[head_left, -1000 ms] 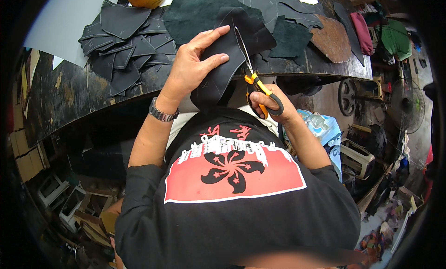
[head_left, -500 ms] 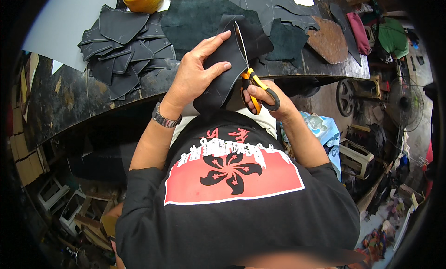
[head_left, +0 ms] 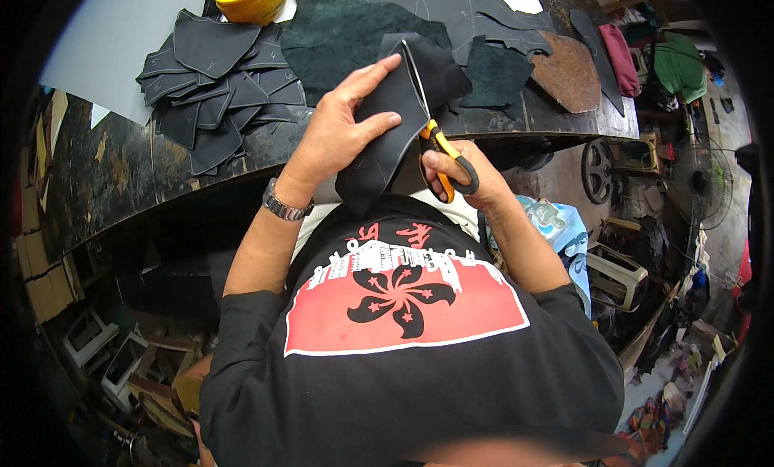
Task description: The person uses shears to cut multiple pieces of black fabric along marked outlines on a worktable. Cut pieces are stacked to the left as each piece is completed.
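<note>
My left hand (head_left: 345,120) holds a black leather piece (head_left: 372,162) with pale marked lines, its thumb lying on top and its index finger along the upper part. The lower fingers are hidden behind the leather. In my right hand (head_left: 477,177) is a pair of scissors (head_left: 434,133) with yellow and black handles, thumb and fingers through the loops. Their long blades point away from me and run into the leather, just right of my left fingertips. The leather's right flap folds out beyond the blades. Both hands are in front of the table edge.
Cut black leather pieces (head_left: 211,92) lie heaped at the left of the dark worktable (head_left: 105,173). A yellow round tub (head_left: 251,1) stands behind them. Dark green leather (head_left: 347,39) and a brown board (head_left: 566,73) lie farther back. A fan (head_left: 703,181) is off to the right.
The scissor handles have come closer together, and the blades look more closed on the leather. The leather's top has tilted slightly to the left; my left hand keeps its grip.
</note>
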